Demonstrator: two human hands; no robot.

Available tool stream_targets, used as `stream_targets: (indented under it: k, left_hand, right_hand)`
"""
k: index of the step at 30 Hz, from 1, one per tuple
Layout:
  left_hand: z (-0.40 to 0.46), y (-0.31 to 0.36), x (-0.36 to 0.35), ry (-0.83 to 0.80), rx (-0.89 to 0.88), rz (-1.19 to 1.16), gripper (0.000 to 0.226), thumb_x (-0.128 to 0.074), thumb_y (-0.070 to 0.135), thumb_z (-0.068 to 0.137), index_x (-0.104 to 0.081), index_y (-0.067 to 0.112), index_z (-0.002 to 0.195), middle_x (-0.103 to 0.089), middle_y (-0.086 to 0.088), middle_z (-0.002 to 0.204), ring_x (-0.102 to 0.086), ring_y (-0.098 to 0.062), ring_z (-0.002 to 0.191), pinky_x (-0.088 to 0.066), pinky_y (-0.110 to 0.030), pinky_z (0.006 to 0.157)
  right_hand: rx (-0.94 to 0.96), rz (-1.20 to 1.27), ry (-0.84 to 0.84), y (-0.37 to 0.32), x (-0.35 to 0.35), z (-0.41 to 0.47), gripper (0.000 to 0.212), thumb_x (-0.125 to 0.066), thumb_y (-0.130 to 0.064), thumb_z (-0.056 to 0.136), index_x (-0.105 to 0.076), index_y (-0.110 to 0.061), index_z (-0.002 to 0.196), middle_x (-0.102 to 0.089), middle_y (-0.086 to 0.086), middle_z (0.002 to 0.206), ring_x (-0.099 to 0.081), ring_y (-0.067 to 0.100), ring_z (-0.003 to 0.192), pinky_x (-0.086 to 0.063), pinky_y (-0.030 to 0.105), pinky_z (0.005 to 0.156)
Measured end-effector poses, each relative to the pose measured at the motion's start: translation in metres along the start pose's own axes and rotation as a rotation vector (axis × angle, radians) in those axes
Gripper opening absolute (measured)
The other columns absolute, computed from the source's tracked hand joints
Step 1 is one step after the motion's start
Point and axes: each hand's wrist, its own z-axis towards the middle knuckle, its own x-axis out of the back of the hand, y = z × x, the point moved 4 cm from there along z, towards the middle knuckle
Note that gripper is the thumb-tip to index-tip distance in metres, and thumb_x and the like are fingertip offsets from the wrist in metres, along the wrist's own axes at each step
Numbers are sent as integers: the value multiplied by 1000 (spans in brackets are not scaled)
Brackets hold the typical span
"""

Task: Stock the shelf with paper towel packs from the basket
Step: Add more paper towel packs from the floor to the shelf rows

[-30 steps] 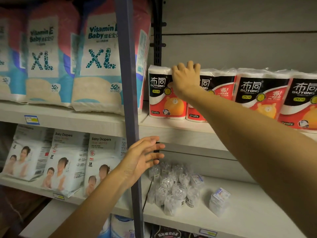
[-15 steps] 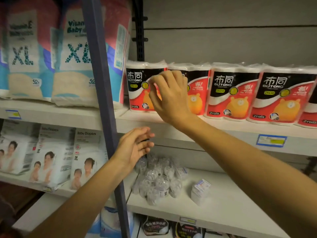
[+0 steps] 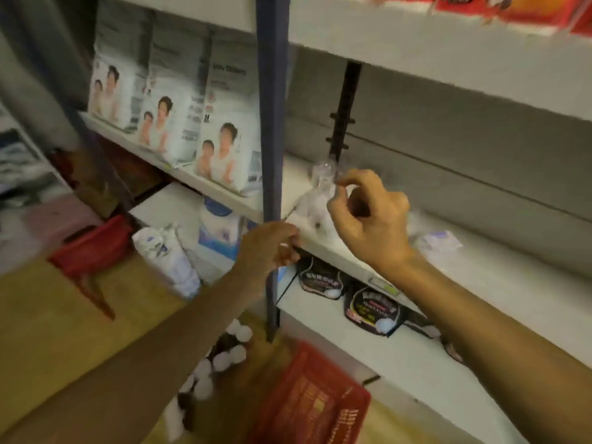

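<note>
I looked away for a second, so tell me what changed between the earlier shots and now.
The right hand let go of the paper towel packs and dropped to the middle shelf, empty. The view tilted down, bringing the red basket into sight. The left hand remains by the blue post, and the packs stay lined up on top.

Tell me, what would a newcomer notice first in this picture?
Two bare hands meet mid-frame at the blue upright post: the left hand beside it, the right hand over clear plastic items. A red basket sits on the floor below; baby diaper packs stand upper left.
</note>
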Motion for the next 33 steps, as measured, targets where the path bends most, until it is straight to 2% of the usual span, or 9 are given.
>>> stream_targets:
  k: [4,13,18,20,23,26,29,31,33]
  left_hand:
    - [13,-79,82,166,125,54,19,-58,12,94,-61,9,76,-63,-6,73,-55,-18,63,-43,-26,60]
    - [61,-273,276,369,387,208,12,-59,17,95,-65,8,89,-65,-8,81,-56,-18,59,-41,-27,56]
    - [90,-390,357,436,521,223,19,-60,15,93,-64,15,75,-66,-7,77,-59,-21,64,-45,-27,54]
    - [107,-436,385,428,566,268,21,-59,14,91,-66,11,71,-66,-19,79,-57,-23,66,-42,-28,57]
    - [128,-500,421,461,648,343,20,-57,10,87,-63,-7,97,-63,-34,102,-61,-33,74,-42,-28,56]
    - [150,-551,450,569,628,423,31,-63,12,87,-57,3,117,-64,-17,109,-59,-25,92,-43,-26,68]
    - [174,-603,467,590,642,539,46,-65,17,88,-47,7,129,-58,-9,115,-50,-17,91,-36,-13,55]
    - [186,-639,471,569,653,618,65,-69,26,88,-36,5,140,-52,-12,127,-50,-21,103,-35,-11,71]
    - [198,-672,474,580,622,673,85,-73,35,84,-26,2,147,-43,-18,142,-46,-31,123,-36,-26,93]
  right_hand:
    - [-102,36,-175,13,-65,-81,16,-56,-11,88,-64,2,86,-49,2,44,-39,16,38,-37,26,43]
    - [-411,-20,-584,44,-221,-281,21,-55,-21,87,-65,-3,85,-57,3,52,-51,20,41,-43,27,45]
    - [-616,-136,-883,55,-312,-403,19,-58,-20,88,-65,-8,101,-65,6,68,-60,24,55,-40,24,57]
    - [-684,-152,-996,58,-355,-447,19,-58,-20,91,-64,-10,107,-67,7,74,-62,23,61,-40,24,60]
    - [-750,-150,-1080,61,-417,-505,21,-56,-23,92,-62,-14,110,-68,7,79,-61,24,68,-45,29,62]
    - [-781,-132,-1138,66,-475,-563,26,-55,-26,93,-58,-14,116,-67,5,81,-63,25,74,-48,33,67]
    - [-846,-120,-1152,67,-526,-624,35,-59,-28,91,-53,-12,122,-64,11,91,-62,28,83,-50,36,70]
    - [-923,-143,-1149,68,-553,-662,48,-63,-33,89,-46,-12,129,-62,16,105,-61,31,95,-52,41,77]
    - [-1041,-149,-1145,67,-575,-698,63,-65,-40,87,-36,-16,137,-56,15,121,-56,31,108,-49,41,87]
